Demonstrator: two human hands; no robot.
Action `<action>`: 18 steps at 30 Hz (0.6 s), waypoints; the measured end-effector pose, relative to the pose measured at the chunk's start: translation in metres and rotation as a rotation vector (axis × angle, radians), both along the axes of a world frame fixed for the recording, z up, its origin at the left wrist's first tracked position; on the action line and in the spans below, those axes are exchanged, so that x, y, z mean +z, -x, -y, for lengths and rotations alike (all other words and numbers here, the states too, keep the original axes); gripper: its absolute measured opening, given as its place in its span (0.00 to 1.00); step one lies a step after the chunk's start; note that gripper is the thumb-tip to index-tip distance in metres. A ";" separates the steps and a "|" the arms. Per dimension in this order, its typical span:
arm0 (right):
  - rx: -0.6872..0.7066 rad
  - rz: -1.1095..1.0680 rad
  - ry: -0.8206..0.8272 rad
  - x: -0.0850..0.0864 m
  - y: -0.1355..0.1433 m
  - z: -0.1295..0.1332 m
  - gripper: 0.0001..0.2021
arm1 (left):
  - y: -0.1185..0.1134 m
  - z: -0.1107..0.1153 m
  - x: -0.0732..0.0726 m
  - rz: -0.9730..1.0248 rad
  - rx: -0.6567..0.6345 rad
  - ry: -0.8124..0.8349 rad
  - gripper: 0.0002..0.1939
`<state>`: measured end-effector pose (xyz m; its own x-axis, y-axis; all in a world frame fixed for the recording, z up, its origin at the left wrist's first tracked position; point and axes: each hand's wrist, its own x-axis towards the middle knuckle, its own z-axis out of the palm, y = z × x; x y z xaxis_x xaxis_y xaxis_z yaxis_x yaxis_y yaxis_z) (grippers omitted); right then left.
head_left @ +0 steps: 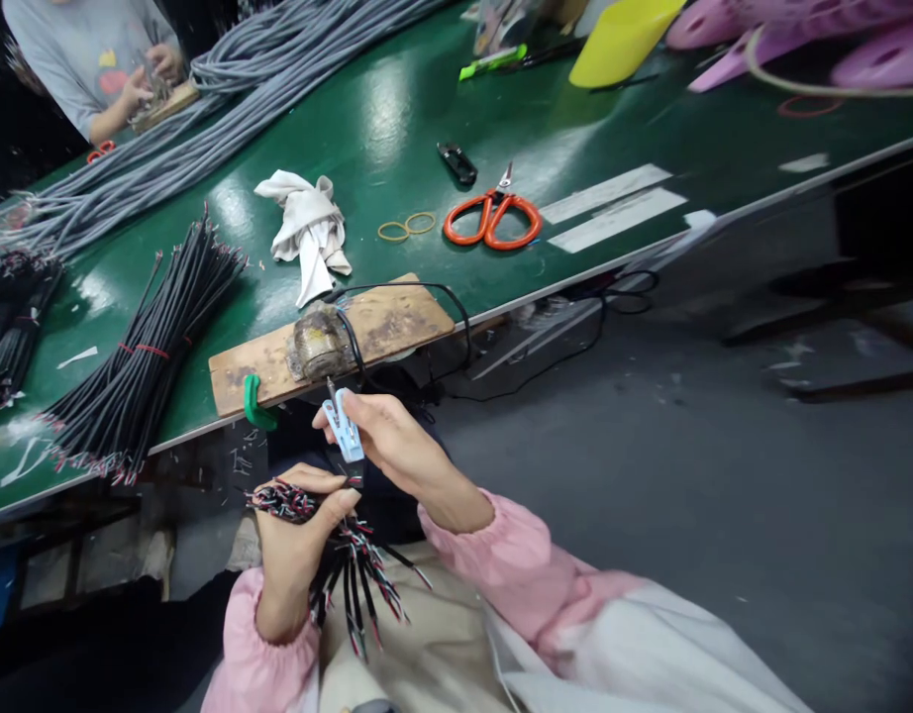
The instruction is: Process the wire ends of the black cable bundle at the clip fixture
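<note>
Below the table edge, my left hand is closed around a bundle of short black cables with red, white and black wire ends. Thumb and forefinger pinch one cable end near the top. My right hand, just above and to the right, grips a light blue clip. The clip's tip meets a thin metal point at the lower side of a brownish, crusted block. That block sits on a wooden board at the table edge, where a green clamp is fixed.
On the green table lie orange-handled scissors, a black cutter, a white cloth, a black cable bundle and long grey cables. Another person's hands work at the upper left. A black cord loops beside the board.
</note>
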<state>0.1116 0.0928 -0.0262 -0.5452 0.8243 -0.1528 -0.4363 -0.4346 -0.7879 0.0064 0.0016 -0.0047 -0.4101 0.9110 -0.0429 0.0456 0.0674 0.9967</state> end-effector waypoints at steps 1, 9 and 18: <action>0.001 -0.006 -0.010 0.002 0.001 -0.001 0.28 | 0.000 -0.001 -0.001 -0.002 0.004 0.010 0.04; 0.088 -0.172 0.119 -0.003 0.005 -0.001 0.25 | -0.001 -0.006 -0.007 -0.005 -0.006 0.062 0.02; 0.001 -0.161 0.309 -0.037 -0.002 0.007 0.27 | 0.002 -0.001 -0.007 -0.009 -0.057 0.018 0.03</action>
